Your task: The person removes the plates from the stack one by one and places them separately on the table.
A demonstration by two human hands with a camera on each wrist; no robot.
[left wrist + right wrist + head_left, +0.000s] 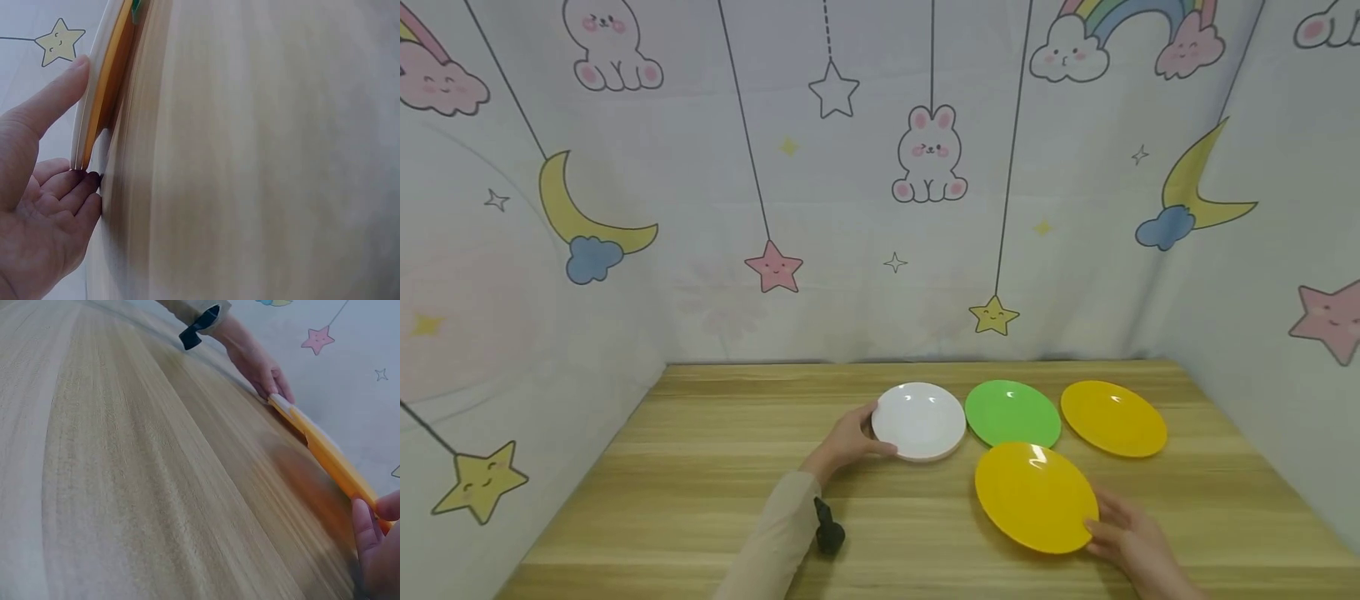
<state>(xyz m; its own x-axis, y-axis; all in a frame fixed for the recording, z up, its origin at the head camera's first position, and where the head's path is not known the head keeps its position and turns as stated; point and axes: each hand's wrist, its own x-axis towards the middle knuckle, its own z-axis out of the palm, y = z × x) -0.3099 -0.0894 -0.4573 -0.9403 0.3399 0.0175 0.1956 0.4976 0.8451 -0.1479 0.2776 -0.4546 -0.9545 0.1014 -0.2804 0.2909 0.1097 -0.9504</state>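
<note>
Slanting above the table (700,442), the front yellow plate (1036,498) is pinched at four o'clock by the right hand (1131,537). Toward ten, the left hand (848,437) pinches the white plate (919,421) at nine; the green plate (1012,412) lies toward twelve, the far yellow plate (1114,419) toward one.

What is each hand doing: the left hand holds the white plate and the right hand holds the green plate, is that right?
Not quite: the right hand holds a yellow plate, not the green plate, as the head view shows. The left hand does hold the white plate.
</note>
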